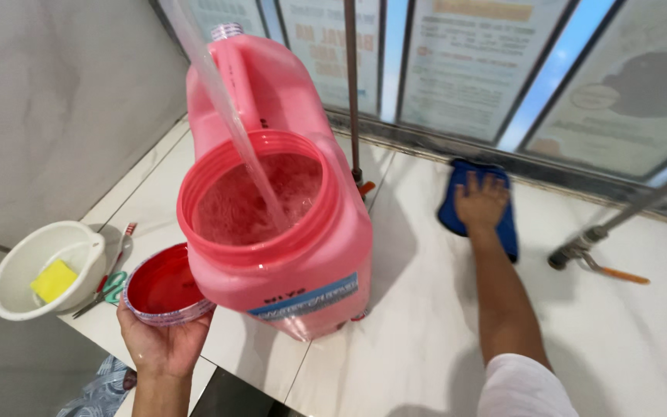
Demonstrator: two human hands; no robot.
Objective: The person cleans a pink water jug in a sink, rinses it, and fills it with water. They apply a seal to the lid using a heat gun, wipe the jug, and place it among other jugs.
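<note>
A big pink plastic jug with a wide open mouth and a handle stands on the white tiled counter. A stream of water falls into it, and the water inside foams. My left hand holds the jug's red round lid from below, close against the jug's left side. My right hand lies flat with fingers spread on a blue cloth at the far side of the counter, by the window.
A white bowl holding a yellow sponge sits at the left edge, with scissors and a toothbrush beside it. A thin vertical pipe rises behind the jug. A metal valve with an orange handle lies to the right.
</note>
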